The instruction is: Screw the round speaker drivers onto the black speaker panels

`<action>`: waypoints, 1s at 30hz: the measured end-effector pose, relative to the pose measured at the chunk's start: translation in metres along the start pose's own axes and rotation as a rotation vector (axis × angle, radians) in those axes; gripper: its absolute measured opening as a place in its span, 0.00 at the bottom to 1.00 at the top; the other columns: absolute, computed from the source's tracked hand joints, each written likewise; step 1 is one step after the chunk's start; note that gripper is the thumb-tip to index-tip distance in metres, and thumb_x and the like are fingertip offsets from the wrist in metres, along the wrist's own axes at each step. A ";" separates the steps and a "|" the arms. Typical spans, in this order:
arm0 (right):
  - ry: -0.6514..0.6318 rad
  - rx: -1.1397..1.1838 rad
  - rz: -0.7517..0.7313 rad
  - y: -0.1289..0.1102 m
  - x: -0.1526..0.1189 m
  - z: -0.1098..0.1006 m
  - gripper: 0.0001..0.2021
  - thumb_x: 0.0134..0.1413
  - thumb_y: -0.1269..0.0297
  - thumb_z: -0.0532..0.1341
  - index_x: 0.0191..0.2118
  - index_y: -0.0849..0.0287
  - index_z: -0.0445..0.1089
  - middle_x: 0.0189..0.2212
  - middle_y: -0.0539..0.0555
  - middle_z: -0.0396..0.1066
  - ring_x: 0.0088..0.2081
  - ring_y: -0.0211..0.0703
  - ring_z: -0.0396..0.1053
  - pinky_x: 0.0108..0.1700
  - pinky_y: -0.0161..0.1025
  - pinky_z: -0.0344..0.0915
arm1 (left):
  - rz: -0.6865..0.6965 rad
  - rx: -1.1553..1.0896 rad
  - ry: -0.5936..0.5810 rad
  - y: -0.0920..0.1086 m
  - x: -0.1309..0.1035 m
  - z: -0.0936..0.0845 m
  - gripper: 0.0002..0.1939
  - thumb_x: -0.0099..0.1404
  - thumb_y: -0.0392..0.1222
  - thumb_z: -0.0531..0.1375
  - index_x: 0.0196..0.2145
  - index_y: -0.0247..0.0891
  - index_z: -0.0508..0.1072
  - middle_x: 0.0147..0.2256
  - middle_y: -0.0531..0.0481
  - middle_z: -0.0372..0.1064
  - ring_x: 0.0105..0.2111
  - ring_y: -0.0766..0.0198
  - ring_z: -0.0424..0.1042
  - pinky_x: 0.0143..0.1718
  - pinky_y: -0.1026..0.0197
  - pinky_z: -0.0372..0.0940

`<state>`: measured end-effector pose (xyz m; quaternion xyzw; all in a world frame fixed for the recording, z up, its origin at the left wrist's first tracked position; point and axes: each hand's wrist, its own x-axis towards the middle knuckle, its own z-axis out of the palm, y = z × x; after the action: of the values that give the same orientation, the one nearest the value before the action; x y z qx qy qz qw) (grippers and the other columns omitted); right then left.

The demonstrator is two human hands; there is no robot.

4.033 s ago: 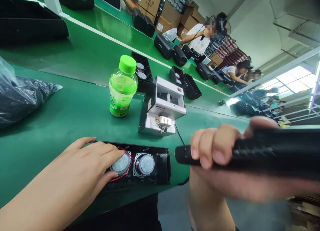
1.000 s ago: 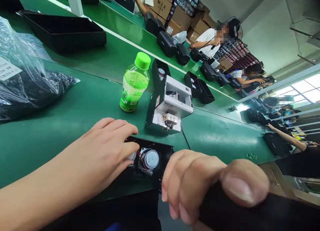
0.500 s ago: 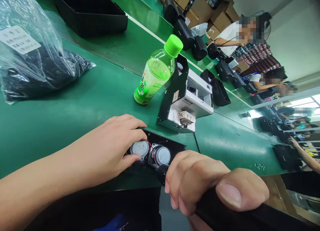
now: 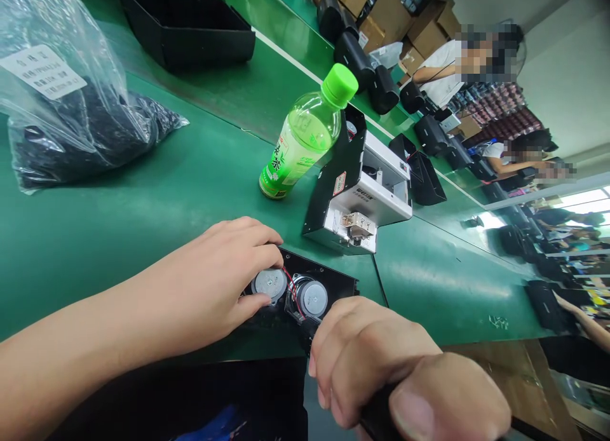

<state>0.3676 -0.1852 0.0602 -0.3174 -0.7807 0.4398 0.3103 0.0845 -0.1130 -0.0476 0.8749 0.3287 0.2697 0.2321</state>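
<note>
Our right hand (image 4: 381, 352) grips a black tool (image 4: 379, 417) beside the right speaker (image 4: 313, 298); our left hand (image 4: 233, 272) (clasping the left speaker (image 4: 269, 284)) should keep the black panel (image 4: 339, 284) steady on the counter (image 4: 214, 187).

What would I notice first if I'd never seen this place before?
Probably the bright green bottle, standing on the green table beside a silver-and-black machine. Next, big at the bottom, the right grip is wrapped around a black tool. Further left, the left grip sits at one of two round grey speakers in a black case.
</note>
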 end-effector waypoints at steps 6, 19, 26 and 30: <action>-0.014 -0.058 0.001 -0.009 0.001 0.007 0.30 0.99 0.48 0.50 0.38 0.50 0.74 0.27 0.48 0.84 0.32 0.43 0.92 0.45 0.41 0.92 | 0.000 0.032 0.007 0.003 -0.003 0.003 0.13 0.74 0.42 0.75 0.55 0.50 0.87 0.68 0.44 0.88 0.69 0.36 0.85 0.69 0.30 0.81; 0.497 0.064 -0.132 0.015 -0.001 0.057 0.06 0.91 0.55 0.70 0.59 0.38 0.86 0.28 0.44 0.82 0.25 0.43 0.79 0.36 0.44 0.86 | 0.065 0.060 -0.037 -0.007 -0.007 -0.003 0.28 0.65 0.37 0.81 0.60 0.53 0.87 0.71 0.42 0.86 0.70 0.33 0.84 0.74 0.29 0.79; 0.441 0.084 -0.028 0.018 0.036 0.036 0.13 0.74 0.48 0.83 0.54 0.42 0.85 0.34 0.50 0.87 0.33 0.51 0.86 0.40 0.51 0.90 | 0.069 0.097 -0.026 -0.005 -0.006 -0.003 0.22 0.68 0.38 0.79 0.58 0.53 0.87 0.66 0.43 0.87 0.65 0.36 0.85 0.66 0.34 0.79; 0.485 0.054 -0.081 0.026 0.026 0.051 0.12 0.77 0.49 0.81 0.57 0.42 0.86 0.32 0.48 0.85 0.28 0.48 0.82 0.36 0.47 0.87 | 0.107 0.109 -0.027 -0.005 -0.005 -0.006 0.24 0.67 0.36 0.78 0.58 0.54 0.86 0.64 0.45 0.88 0.62 0.37 0.87 0.61 0.33 0.79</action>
<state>0.3189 -0.1791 0.0211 -0.3738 -0.6835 0.3588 0.5142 0.0751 -0.1118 -0.0482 0.9060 0.2928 0.2514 0.1737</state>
